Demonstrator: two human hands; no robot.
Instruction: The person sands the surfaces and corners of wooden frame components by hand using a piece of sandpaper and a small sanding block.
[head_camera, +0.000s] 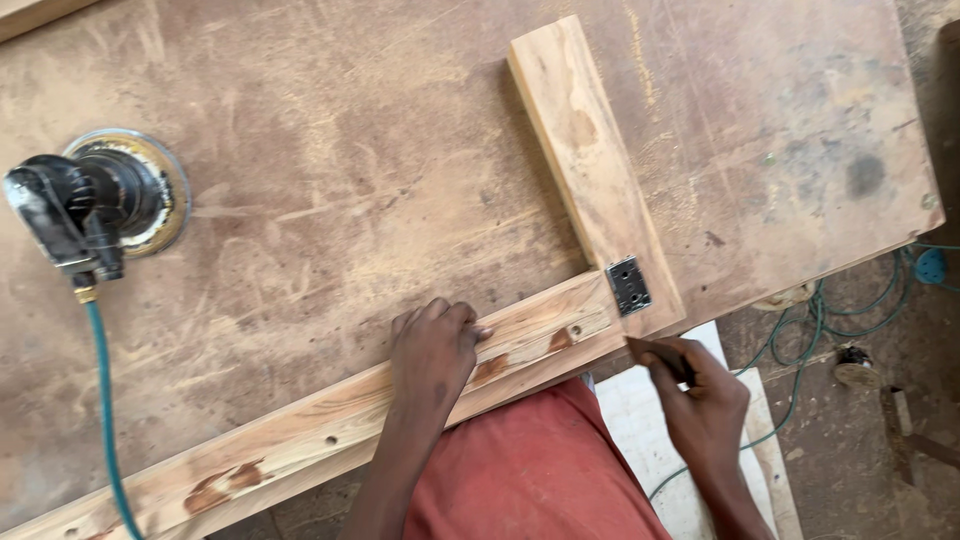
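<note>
Two pale wooden boards meet in an L on the brown workbench (360, 150). The long board (300, 440) runs along the near edge; the short board (585, 150) points away from me. A small metal hinge (628, 286) sits on the corner where they join. My left hand (435, 350) lies flat on the long board, fingers pressed on its top. My right hand (700, 395) is just off the bench edge below the hinge, fingers closed around a small dark tool whose tip touches the board's corner.
A black round sander (105, 200) with a green hose (105, 400) rests at the bench's left. Off the right edge, green cables (830, 320) and scrap pieces lie on the dirt floor. A white board (650, 420) stands below the bench by my red clothing.
</note>
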